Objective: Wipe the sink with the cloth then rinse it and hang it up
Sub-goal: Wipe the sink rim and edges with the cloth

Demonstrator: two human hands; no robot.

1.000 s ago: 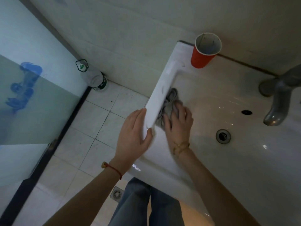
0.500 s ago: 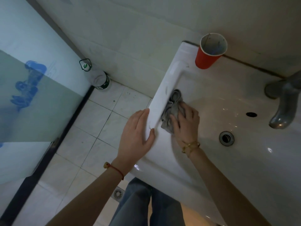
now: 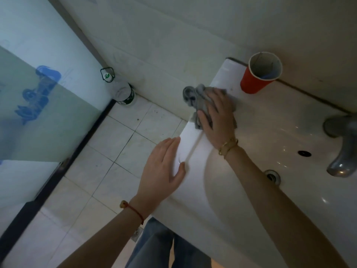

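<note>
Head: right hand [image 3: 218,113] flat on cloth [image 3: 195,97]

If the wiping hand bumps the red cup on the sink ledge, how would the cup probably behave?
The red cup looks like a thin disposable one, so it is probably very light. It is tall and narrows toward its base, so a push from the right hand with the cloth would likely tip it. The glossy sink ledge may also let it slide.

Bathroom, white sink [image 3: 193,190], tap [image 3: 342,151], tiled floor [image 3: 108,151], frosted glass door [image 3: 38,113]
</note>
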